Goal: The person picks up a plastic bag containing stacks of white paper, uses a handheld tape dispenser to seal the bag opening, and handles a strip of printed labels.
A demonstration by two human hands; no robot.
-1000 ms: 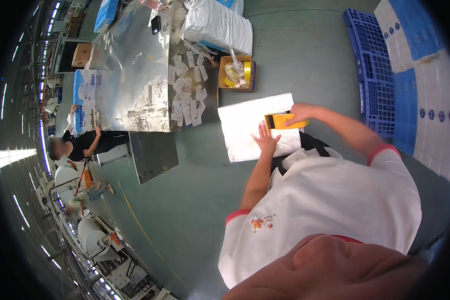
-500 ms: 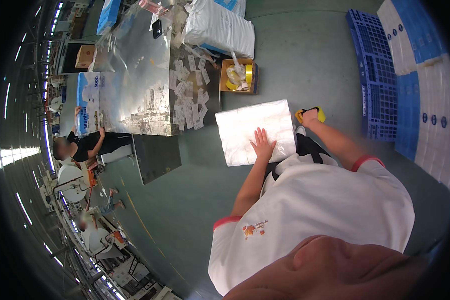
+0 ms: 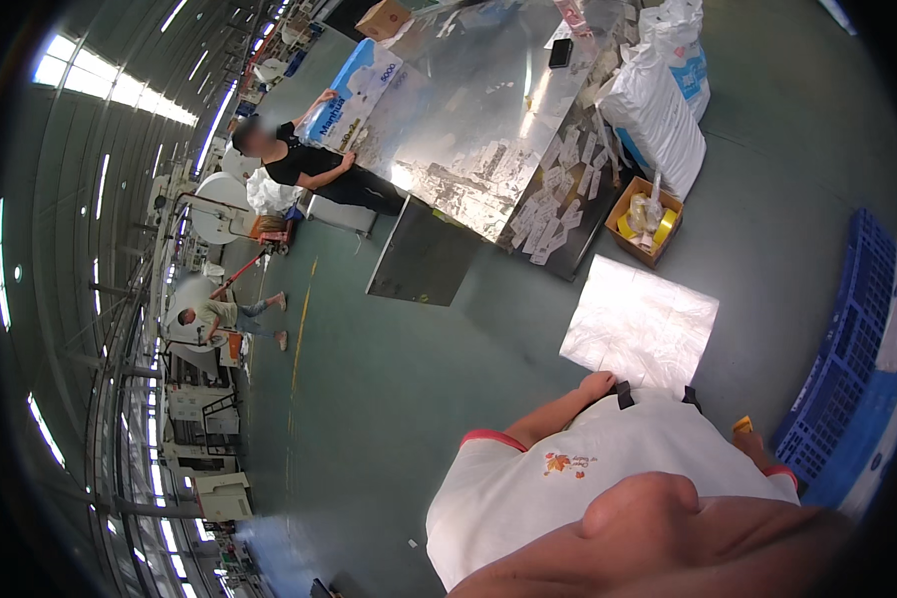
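front and centre, the white package (image 3: pixel 640 324) is seen just ahead of the white shirt (image 3: pixel 608 448), its lower edge near the waist; what bears its weight cannot be told. at its seven o'clock the left hand (image 3: pixel 597 385) is curled beside the lower corner, and whether anything is gripped cannot be told. between four and five, the right hand (image 3: pixel 751 441) is half hidden, closed, it seems, on a yellow tool (image 3: pixel 743 425). a lull in the handling is suggested, the tool being held clear; for any work on the wrap, a firm left hold would be called for. at twelve, yellow rolls are boxed in a cardboard box (image 3: pixel 631 246), with bulging white sacks (image 3: pixel 658 125) beyond. at eleven, the metal bench (image 3: pixel 468 90) is flanked by strewn paper labels (image 3: pixel 558 204). at ten, a blue-and-white pack (image 3: pixel 354 95) is handled by a co-worker (image 3: pixel 309 164); at three, a blue pallet (image 3: pixel 835 344) is stood on the green floor (image 3: pixel 508 349).
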